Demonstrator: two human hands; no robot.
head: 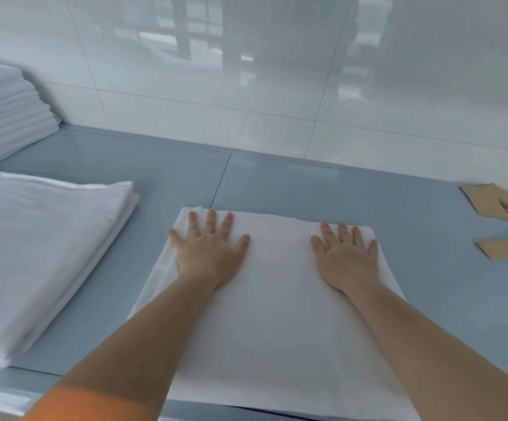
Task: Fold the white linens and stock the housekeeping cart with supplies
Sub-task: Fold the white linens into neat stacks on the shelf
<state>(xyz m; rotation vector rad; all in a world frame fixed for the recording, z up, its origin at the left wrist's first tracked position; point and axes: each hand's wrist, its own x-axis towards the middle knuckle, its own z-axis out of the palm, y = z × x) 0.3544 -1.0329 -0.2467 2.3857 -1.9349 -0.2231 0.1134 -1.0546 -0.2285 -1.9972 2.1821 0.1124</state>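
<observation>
Our folded sheet (277, 299) lies on the bench (398, 208) — left hand (210, 247) and right hand (346, 256) pressing it flat (fingers spread, grasping nothing).

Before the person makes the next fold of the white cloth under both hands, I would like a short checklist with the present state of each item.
1. Left hand flat on the folded white rectangular linen, fingers straight: ok.
2. Right hand flat on the same linen near its far edge: ok.
3. Linen surface between the hands smooth, no visible wrinkles: ok.
4. Far edge layers aligned: cannot tell, only a small bump shows at the far left corner.
5. Grey-blue tabletop beyond the linen free for folding: ok.
6. Neighbours apart from the linen, namely the large folded white sheet pile on the left and the brown paper packets on the right: ok.
</observation>
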